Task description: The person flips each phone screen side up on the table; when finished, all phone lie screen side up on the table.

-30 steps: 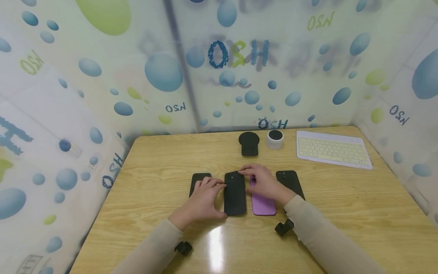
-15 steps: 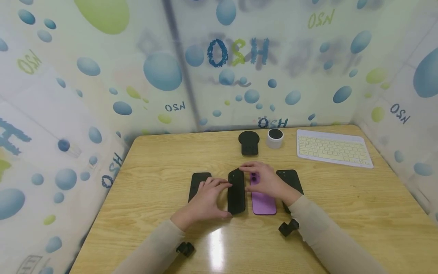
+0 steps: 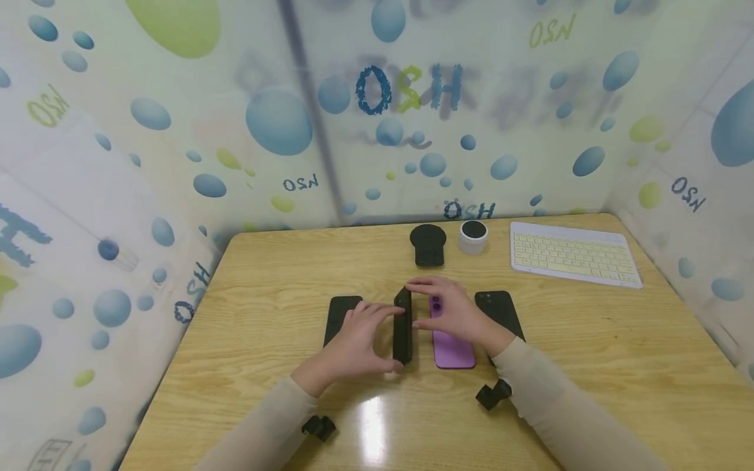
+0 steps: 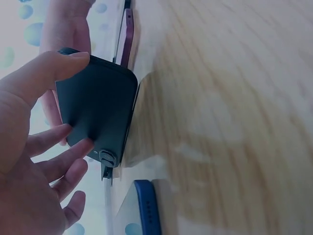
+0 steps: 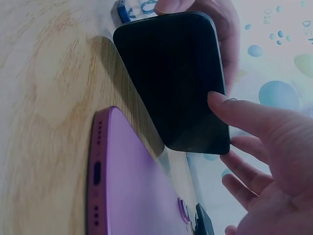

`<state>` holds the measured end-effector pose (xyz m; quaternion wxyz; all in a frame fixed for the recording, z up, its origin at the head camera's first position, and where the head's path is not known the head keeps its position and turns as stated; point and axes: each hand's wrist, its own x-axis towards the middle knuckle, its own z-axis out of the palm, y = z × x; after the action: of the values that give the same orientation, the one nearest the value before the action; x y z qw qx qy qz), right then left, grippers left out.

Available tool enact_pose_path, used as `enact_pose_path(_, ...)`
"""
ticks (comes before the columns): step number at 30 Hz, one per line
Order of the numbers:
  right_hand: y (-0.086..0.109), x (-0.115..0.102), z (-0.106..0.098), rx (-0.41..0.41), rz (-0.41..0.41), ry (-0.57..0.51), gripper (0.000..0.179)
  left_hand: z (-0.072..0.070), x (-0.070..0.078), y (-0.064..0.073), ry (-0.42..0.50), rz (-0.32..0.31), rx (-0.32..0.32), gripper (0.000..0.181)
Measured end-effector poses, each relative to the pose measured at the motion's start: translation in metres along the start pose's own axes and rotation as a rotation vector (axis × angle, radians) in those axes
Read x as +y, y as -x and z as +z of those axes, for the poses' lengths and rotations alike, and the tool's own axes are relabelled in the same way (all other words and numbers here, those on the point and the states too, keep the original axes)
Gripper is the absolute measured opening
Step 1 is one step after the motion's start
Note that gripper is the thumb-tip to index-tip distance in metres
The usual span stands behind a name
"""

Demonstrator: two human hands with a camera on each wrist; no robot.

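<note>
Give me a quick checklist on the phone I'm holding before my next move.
1. Left hand grip on the held phone: ok, thumb at its near end, fingertips against its back.
2. Right hand grip: ok, thumb against the screen, fingers at the far end.
3. Lying flat: not ok, it is tipped up sideways.
4. Lower edge touching the table: cannot tell.
5. Purple phone apart from it: ok, a gap shows.

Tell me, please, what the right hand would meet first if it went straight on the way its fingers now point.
The black phone held roughly on edge, which the right hand touches. Past that would probably come the left hand, though depth is unclear.
</note>
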<state>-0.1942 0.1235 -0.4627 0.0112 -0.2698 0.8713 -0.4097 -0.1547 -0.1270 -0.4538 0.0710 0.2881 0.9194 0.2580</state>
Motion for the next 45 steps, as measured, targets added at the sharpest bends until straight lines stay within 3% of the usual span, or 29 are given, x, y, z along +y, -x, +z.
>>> enact_pose_path(9,-0.004,-0.009,0.004,0.005,-0.018,0.008,0.072,-0.008,-0.002,0.006,0.040,0.013,0.033,0.095)
enact_pose_path(25,-0.015,-0.018,0.016,-0.013,-0.028,0.035,0.074,-0.026,-0.010,0.016,0.012,0.060,0.052,0.091)
enact_pose_path(36,-0.020,-0.009,0.022,-0.057,0.055,0.002,0.077,-0.030,-0.017,0.021,0.006,0.066,0.050,0.088)
enact_pose_path(45,-0.020,0.001,0.029,-0.105,0.082,0.120,0.079,-0.035,-0.024,0.023,0.024,0.033,0.042,0.087)
